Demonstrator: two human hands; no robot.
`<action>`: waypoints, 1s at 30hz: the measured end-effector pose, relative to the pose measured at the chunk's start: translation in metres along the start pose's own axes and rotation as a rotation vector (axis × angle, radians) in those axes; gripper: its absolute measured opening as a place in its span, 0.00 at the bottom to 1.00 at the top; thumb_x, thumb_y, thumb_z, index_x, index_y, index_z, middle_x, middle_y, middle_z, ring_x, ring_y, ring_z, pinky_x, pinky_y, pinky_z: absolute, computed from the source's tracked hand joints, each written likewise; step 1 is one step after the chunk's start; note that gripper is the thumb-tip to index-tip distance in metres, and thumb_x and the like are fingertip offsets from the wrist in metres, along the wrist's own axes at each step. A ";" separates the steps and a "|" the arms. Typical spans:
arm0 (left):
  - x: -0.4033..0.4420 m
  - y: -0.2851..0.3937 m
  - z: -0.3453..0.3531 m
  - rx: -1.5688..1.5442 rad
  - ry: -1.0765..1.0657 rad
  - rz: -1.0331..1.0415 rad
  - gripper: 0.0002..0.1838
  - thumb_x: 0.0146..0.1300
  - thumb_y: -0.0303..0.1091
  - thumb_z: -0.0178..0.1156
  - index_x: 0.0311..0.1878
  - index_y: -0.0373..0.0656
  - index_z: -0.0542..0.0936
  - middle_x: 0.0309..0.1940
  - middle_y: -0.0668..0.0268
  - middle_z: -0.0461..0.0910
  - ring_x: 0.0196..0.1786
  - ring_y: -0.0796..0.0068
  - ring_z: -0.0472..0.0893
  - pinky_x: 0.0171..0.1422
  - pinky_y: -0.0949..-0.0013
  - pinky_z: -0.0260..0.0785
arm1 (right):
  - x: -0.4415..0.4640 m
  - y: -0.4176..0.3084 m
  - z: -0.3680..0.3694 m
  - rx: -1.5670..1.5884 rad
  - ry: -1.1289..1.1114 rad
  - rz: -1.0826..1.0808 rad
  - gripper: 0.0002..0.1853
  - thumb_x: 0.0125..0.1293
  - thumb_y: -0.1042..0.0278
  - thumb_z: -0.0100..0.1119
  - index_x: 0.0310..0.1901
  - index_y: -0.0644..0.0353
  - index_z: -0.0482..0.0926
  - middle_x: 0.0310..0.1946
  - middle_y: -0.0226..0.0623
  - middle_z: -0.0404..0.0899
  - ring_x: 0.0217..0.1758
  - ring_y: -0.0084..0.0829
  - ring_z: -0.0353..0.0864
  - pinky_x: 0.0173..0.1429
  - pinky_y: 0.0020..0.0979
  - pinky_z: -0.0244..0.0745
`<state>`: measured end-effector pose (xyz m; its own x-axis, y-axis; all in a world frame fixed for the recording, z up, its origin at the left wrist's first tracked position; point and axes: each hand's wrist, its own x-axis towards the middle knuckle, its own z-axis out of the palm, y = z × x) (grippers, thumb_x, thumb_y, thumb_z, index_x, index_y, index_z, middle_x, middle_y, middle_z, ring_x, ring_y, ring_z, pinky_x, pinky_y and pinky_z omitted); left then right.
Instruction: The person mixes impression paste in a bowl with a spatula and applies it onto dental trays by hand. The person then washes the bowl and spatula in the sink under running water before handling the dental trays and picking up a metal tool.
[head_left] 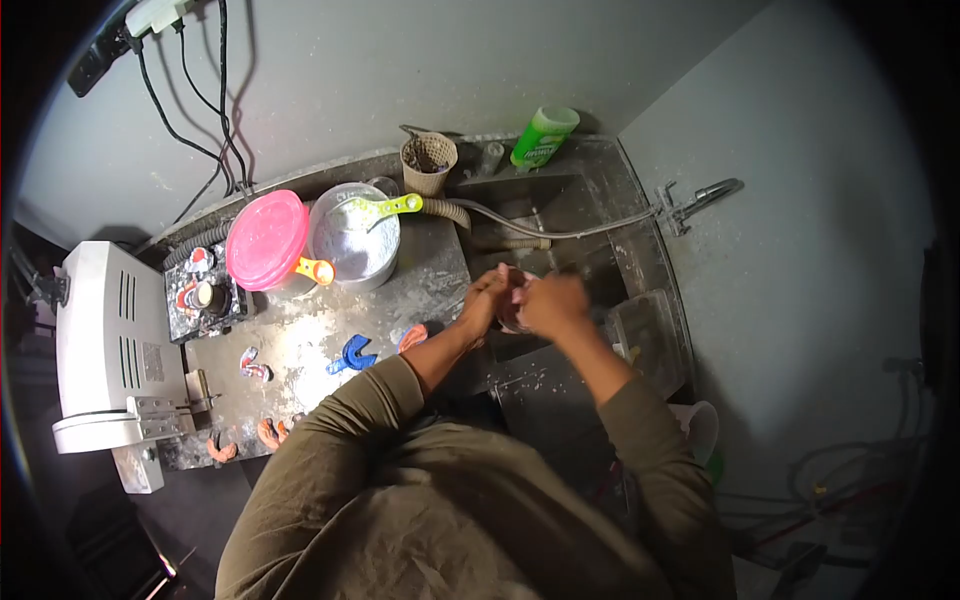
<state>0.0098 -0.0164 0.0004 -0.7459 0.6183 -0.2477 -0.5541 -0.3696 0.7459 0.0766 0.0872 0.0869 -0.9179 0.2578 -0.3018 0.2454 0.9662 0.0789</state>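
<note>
Both my hands are held close together over the near edge of the sink (pixel 600 160). My left hand (pixel 485 298) curls around a small, round, pinkish bowl-like thing (pixel 512 318), mostly covered by my fingers. At its right side, my right hand (pixel 556 304) is closed and partly smeared by motion; what its fingers grip is hidden. To the left on the worktop lie a pink horseshoe-shaped piece (pixel 412 337) near my left wrist and a blue dental impression tray (pixel 353 355).
A pink-lidded tub (pixel 268 240), a clear tub (pixel 355 250) with a green scoop (pixel 395 205), and a white machine (pixel 115 340) stand left. Behind are a woven-looking cup (pixel 428 165) and a green bottle (pixel 544 138). A hose (pixel 580 234) crosses the sink from the tap (pixel 690 205).
</note>
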 end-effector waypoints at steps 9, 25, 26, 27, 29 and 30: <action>0.009 0.015 0.006 0.037 0.051 0.109 0.27 0.73 0.56 0.51 0.54 0.39 0.79 0.37 0.64 0.82 0.37 0.74 0.79 0.41 0.69 0.72 | 0.011 -0.004 -0.007 0.052 -0.045 0.102 0.22 0.65 0.49 0.53 0.41 0.60 0.86 0.43 0.49 0.85 0.46 0.50 0.85 0.51 0.45 0.79; 0.005 0.013 0.002 0.242 0.025 0.184 0.30 0.70 0.58 0.54 0.60 0.41 0.76 0.50 0.64 0.81 0.51 0.72 0.78 0.56 0.69 0.70 | 0.043 0.035 -0.025 0.812 -0.440 0.113 0.26 0.74 0.47 0.42 0.43 0.60 0.86 0.44 0.56 0.83 0.50 0.52 0.83 0.52 0.45 0.77; 0.004 0.017 0.000 0.081 0.047 0.156 0.28 0.69 0.56 0.56 0.59 0.42 0.78 0.49 0.65 0.81 0.51 0.72 0.78 0.58 0.68 0.69 | 0.036 0.031 -0.015 0.562 -0.255 0.161 0.24 0.70 0.49 0.47 0.40 0.62 0.85 0.39 0.57 0.83 0.45 0.52 0.84 0.47 0.45 0.78; 0.008 0.023 -0.003 -0.071 0.062 0.134 0.25 0.69 0.53 0.59 0.58 0.42 0.79 0.48 0.66 0.81 0.51 0.72 0.78 0.60 0.68 0.68 | 0.029 0.020 -0.010 0.316 -0.060 0.202 0.22 0.66 0.50 0.53 0.37 0.64 0.85 0.33 0.57 0.83 0.41 0.52 0.85 0.41 0.44 0.79; -0.003 0.016 0.005 -0.048 0.036 0.095 0.26 0.69 0.54 0.58 0.57 0.42 0.79 0.49 0.66 0.81 0.52 0.72 0.77 0.60 0.67 0.68 | 0.011 -0.005 -0.015 0.136 -0.043 0.100 0.22 0.63 0.49 0.55 0.39 0.64 0.84 0.37 0.57 0.83 0.44 0.52 0.84 0.45 0.44 0.79; -0.012 0.009 0.007 -0.036 0.027 0.045 0.26 0.69 0.55 0.57 0.56 0.41 0.80 0.49 0.65 0.81 0.53 0.72 0.77 0.61 0.66 0.68 | 0.026 0.005 -0.023 0.300 -0.190 0.133 0.23 0.62 0.49 0.56 0.43 0.64 0.83 0.43 0.56 0.82 0.50 0.53 0.82 0.52 0.45 0.78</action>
<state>0.0158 -0.0223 0.0145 -0.7802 0.5812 -0.2313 -0.5320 -0.4220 0.7341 0.0467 0.0985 0.1011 -0.8047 0.3488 -0.4805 0.4648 0.8736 -0.1443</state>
